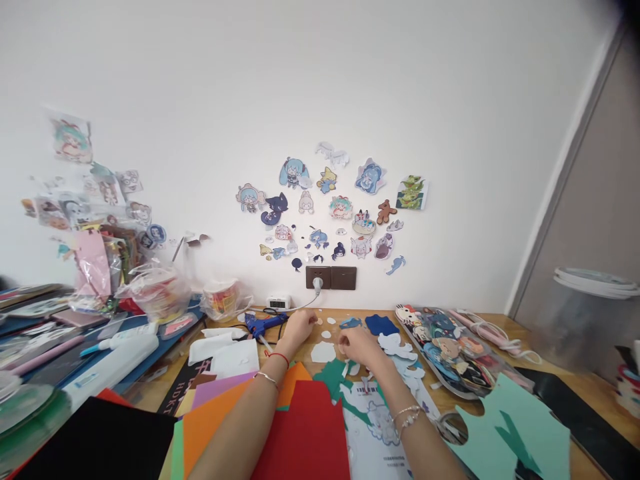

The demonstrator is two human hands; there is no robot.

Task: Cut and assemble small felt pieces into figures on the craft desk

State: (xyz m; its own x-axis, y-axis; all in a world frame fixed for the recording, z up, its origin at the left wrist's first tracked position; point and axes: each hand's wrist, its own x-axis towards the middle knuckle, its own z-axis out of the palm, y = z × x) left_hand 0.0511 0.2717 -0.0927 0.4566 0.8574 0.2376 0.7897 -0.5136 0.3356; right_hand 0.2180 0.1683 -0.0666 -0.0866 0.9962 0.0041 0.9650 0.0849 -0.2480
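Note:
My left hand (301, 325) reaches to the back of the desk with fingers bent together, and a tiny pale piece shows at its fingertips. Beside it lie small white paper cutouts (326, 335). My right hand (357, 345) is curled in a pinch next to a larger white paper cutout (323, 353); whatever it may hold is too small to make out. Dark blue cut paper (381, 325) and white cloud-like cutouts (398, 347) lie beyond and right of it. Green paper scraps (330, 379) sit between my forearms.
A blue glue gun (264, 324) lies left of my left hand. Colored sheets, including red paper (305, 433), cover the front. At right are a sticker-covered tray (453, 350), mint paper (530, 427) and scissors (451, 427). A plug sits in the wall socket (343, 278).

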